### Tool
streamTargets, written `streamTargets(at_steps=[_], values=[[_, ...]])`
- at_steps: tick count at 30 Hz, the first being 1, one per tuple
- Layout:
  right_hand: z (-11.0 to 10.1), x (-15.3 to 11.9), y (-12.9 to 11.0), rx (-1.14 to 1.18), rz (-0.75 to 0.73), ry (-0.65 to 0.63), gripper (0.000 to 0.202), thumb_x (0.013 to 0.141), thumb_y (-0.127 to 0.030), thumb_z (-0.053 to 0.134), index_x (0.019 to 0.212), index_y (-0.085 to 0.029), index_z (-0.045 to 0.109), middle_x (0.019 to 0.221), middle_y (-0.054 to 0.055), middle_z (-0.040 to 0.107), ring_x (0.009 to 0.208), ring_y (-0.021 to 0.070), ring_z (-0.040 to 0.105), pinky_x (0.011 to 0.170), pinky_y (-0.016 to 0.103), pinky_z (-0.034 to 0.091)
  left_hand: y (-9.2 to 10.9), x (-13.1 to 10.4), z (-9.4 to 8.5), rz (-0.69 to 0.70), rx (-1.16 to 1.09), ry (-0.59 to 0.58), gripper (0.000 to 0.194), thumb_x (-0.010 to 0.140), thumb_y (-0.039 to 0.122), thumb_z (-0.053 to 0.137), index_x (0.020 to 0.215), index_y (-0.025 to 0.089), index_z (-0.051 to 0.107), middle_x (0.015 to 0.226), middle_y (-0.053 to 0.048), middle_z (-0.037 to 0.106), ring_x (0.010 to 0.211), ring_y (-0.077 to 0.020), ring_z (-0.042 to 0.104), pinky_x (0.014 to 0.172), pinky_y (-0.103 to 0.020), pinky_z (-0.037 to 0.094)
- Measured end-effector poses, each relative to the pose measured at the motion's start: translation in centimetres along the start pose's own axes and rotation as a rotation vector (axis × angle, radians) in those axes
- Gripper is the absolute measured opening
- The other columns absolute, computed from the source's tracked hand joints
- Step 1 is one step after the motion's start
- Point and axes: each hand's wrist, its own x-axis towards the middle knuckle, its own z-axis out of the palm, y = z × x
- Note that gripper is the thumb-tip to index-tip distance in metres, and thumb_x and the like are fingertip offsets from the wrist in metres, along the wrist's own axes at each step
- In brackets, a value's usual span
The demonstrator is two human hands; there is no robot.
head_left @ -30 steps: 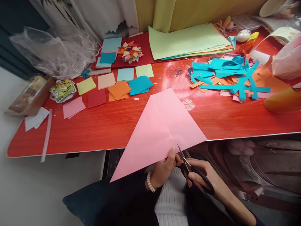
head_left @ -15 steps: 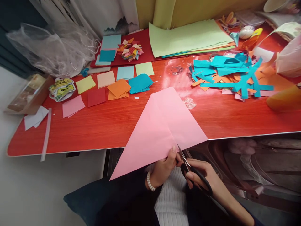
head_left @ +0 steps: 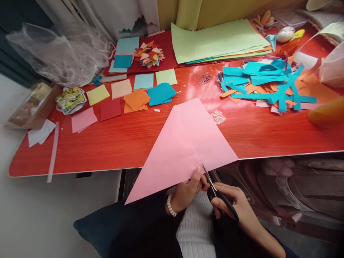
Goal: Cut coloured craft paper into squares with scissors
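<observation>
A large sheet of pink paper (head_left: pixel 180 143) lies partly on the red table, its near edge overhanging toward me. A crease runs down its middle. My left hand (head_left: pixel 189 184) pinches that near edge, thumb on top and fingers beneath; a beaded bracelet circles the wrist. Black-handled scissors (head_left: pixel 224 202) are in my right hand (head_left: pixel 236 204), with the fingers in the handle loops. Their blades meet the paper just right of my left thumb, along the crease. The lower blade is partly hidden by the paper and fingers.
Small paper squares in several colours, such as an orange stack (head_left: pixel 137 100), lie left on the table (head_left: pixel 107 150). Blue and orange paper strips (head_left: pixel 271 82) heap up at the right. Large green sheets (head_left: pixel 215 41) rest at the back beside a folded-paper cluster (head_left: pixel 149 54).
The scissors' blades and handles have drawn closer together. Paper and left hand hold nearly the same place; the view has shifted slightly.
</observation>
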Motion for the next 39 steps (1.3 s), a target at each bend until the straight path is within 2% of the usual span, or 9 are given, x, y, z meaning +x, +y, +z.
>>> streamTargets(at_steps=[12,17,21,25,29,34,39], values=[[0.3,0.1,-0.3,0.008,0.009,-0.006,0.042,0.076,-0.056,0.065,0.078,-0.015,0.067,0.05,-0.002,0.049,0.042,0.0108,0.046,0.046,0.023,0.039,-0.5,0.0,-0.5,-0.008,-0.017,-0.055,0.059,0.085,0.067,0.038,0.057,0.018,0.054,0.037,0.006,0.033,0.037,-0.007,0.031,0.045,-0.023,0.035],[0.5,0.0,-0.6,0.009,0.018,0.004,0.04,0.077,-0.055,0.065,0.078,-0.016,0.066,0.046,-0.003,0.048,0.042,0.0123,0.048,0.046,0.024,0.04,-0.4,0.0,-0.4,-0.009,-0.06,-0.092,0.057,0.087,0.064,0.037,0.057,0.018,0.053,0.038,0.006,0.034,0.038,-0.0069,0.03,0.046,-0.022,0.033],[0.6,0.1,-0.5,0.045,0.016,0.015,0.037,0.076,-0.053,0.066,0.075,-0.016,0.065,0.046,-0.003,0.049,0.043,0.012,0.048,0.047,0.024,0.04,-0.2,-0.2,-0.4,-0.003,-0.025,-0.089,0.057,0.087,0.064,0.037,0.056,0.019,0.053,0.037,0.006,0.031,0.04,-0.0078,0.031,0.051,-0.024,0.037],[0.6,0.1,-0.6,0.048,0.02,0.011,0.037,0.077,-0.051,0.067,0.063,-0.017,0.058,0.048,-0.002,0.049,0.044,0.0115,0.048,0.047,0.023,0.04,-0.1,-0.3,-0.4,-0.001,0.019,-0.102,0.059,0.087,0.066,0.035,0.056,0.019,0.054,0.038,0.006,0.03,0.04,-0.0084,0.03,0.049,-0.025,0.034],[0.5,0.0,-0.8,0.049,0.029,0.008,0.035,0.078,-0.049,0.066,0.065,-0.017,0.059,0.049,-0.002,0.049,0.044,0.011,0.048,0.047,0.022,0.04,0.1,-0.2,-0.4,-0.003,0.013,-0.115,0.059,0.087,0.066,0.035,0.056,0.019,0.053,0.038,0.006,0.03,0.039,-0.0079,0.028,0.047,-0.026,0.031],[0.7,0.1,-1.2,0.057,0.009,0.029,0.044,0.077,-0.052,0.066,0.053,-0.017,0.051,0.049,-0.002,0.046,0.042,0.0096,0.046,0.046,0.022,0.039,0.4,-0.2,-0.4,-0.02,0.026,-0.125,0.06,0.086,0.068,0.035,0.056,0.019,0.051,0.037,0.007,0.027,0.038,-0.0074,0.025,0.047,-0.026,0.029],[0.9,0.2,-1.0,0.034,-0.019,0.062,0.045,0.078,-0.049,0.065,0.051,-0.017,0.05,0.049,-0.002,0.047,0.043,0.0091,0.046,0.047,0.021,0.038,0.6,-0.1,-0.4,-0.025,0.015,-0.154,0.058,0.088,0.065,0.034,0.058,0.018,0.05,0.038,0.007,0.027,0.039,-0.0072,0.025,0.048,-0.026,0.028]])
